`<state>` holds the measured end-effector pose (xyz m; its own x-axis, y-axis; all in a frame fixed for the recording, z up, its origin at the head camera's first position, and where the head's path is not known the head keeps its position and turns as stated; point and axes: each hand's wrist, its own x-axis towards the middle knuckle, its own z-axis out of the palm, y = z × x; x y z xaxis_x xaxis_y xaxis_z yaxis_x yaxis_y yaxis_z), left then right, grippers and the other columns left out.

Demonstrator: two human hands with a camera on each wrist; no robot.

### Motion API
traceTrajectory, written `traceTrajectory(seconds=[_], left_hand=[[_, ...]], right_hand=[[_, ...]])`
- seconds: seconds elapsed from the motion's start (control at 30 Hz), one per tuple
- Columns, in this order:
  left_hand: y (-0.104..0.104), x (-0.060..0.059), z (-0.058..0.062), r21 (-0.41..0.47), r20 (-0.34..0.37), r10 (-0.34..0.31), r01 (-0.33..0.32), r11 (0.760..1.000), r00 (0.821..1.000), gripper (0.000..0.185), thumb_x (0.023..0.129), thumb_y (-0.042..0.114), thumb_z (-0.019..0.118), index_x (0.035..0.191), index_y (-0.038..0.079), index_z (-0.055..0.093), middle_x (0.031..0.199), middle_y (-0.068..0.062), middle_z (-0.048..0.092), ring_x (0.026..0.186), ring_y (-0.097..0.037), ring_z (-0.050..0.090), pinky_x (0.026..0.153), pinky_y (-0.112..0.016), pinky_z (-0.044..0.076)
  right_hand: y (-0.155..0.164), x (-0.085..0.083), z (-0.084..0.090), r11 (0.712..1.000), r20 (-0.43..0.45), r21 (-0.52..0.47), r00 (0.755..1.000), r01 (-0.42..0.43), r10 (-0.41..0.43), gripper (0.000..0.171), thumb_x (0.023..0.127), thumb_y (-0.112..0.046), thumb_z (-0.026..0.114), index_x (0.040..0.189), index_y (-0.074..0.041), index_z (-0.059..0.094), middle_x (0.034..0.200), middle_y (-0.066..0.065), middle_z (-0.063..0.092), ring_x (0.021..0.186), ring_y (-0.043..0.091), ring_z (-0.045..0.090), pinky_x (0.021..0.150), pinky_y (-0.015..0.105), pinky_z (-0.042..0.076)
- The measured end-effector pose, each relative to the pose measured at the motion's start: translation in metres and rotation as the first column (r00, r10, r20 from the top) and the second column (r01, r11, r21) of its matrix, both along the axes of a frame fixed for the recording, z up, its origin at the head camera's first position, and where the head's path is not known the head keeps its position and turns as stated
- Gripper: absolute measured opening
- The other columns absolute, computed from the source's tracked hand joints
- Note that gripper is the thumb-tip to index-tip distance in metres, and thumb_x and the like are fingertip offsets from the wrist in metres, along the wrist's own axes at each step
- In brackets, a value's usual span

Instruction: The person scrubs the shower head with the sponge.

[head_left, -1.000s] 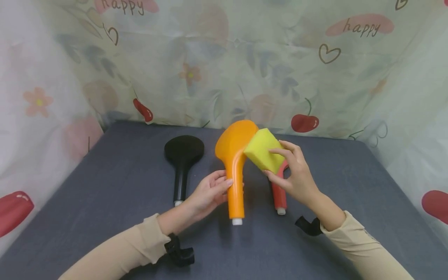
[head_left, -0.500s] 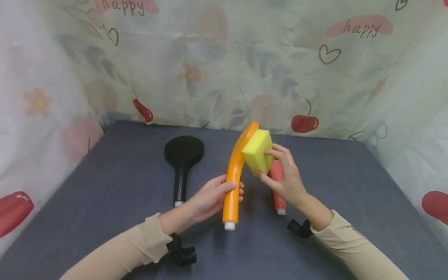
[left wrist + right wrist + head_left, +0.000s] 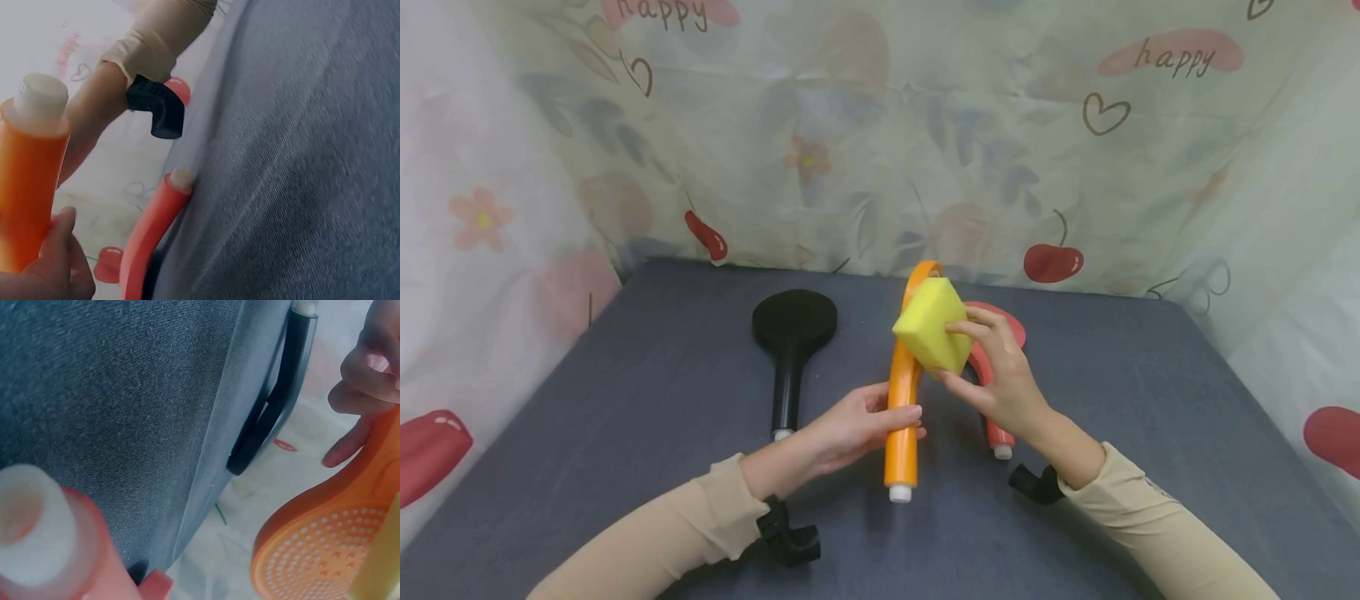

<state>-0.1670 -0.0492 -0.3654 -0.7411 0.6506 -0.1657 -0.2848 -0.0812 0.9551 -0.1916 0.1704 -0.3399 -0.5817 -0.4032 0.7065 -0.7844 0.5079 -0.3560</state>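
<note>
Left hand grips orange showerhead; right hand holds sponge.

Black showerhead, red showerhead on table

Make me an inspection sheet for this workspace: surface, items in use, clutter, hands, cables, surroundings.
Surface: dark table with a woven-looking top.
Items in use: orange shower head, held above the table; yellow sponge at its perforated face.
Clutter: black shower head and red shower head, lying on the table.
Hands: left hand grips the orange shower head's handle; right hand holds the yellow sponge.
Cables: nothing seen.
Surroundings: printed sheeting behind and at both sides.
</note>
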Motion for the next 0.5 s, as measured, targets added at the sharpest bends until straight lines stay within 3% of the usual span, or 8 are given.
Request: traceTrajectory(seconds=[0.17, 0.27, 0.37, 0.5], left_hand=[[0.0012, 0.0001, -0.0023, -0.015, -0.046, -0.037, 0.037, 0.999, 0.998, 0.075, 0.084, 0.037, 0.067, 0.142, 0.006, 0.032, 0.126, -0.025, 0.052, 0.102, -0.018, 0.063, 0.095, -0.039, 0.050], [0.0016, 0.0019, -0.0038, -0.010, -0.052, -0.066, 0.066, 0.998, 0.996, 0.079, 0.082, 0.039, 0.069, 0.143, 0.009, 0.029, 0.134, -0.030, 0.046, 0.100, -0.016, 0.064, 0.094, -0.041, 0.051], [0.0012, 0.0031, -0.0048, -0.002, -0.059, -0.083, 0.083, 0.997, 0.995, 0.081, 0.081, 0.037, 0.071, 0.144, 0.010, 0.026, 0.134, -0.030, 0.046, 0.096, -0.012, 0.064, 0.093, -0.040, 0.051], [-0.0008, 0.0025, -0.0050, 0.006, -0.069, -0.107, 0.108, 0.994, 0.992, 0.078, 0.086, 0.030, 0.067, 0.146, 0.011, 0.021, 0.137, -0.029, 0.043, 0.098, -0.010, 0.062, 0.094, -0.039, 0.051]], right_hand=[[-0.0023, 0.0002, -0.0020, 0.998, 0.004, 0.048, 0.999, -0.034, 0.034, 0.046, 0.080, -0.027, 0.073, 0.118, -0.007, 0.055, 0.128, 0.020, 0.045, 0.117, 0.031, 0.046, 0.093, 0.029, 0.049], [-0.0044, 0.0003, -0.0029, 0.995, -0.025, 0.086, 0.998, -0.053, 0.055, 0.045, 0.084, -0.039, 0.065, 0.117, -0.009, 0.057, 0.127, 0.022, 0.046, 0.116, 0.032, 0.045, 0.092, 0.034, 0.049], [-0.0068, -0.0003, -0.0022, 0.991, -0.060, 0.119, 0.996, -0.066, 0.073, 0.043, 0.084, -0.036, 0.068, 0.118, -0.011, 0.058, 0.127, 0.022, 0.046, 0.115, 0.032, 0.045, 0.087, 0.044, 0.049], [-0.0101, -0.0025, 0.0000, 0.986, -0.118, 0.154, 0.989, -0.071, 0.090, 0.040, 0.085, -0.038, 0.065, 0.118, -0.015, 0.060, 0.126, 0.023, 0.048, 0.116, 0.035, 0.045, 0.086, 0.048, 0.047]])
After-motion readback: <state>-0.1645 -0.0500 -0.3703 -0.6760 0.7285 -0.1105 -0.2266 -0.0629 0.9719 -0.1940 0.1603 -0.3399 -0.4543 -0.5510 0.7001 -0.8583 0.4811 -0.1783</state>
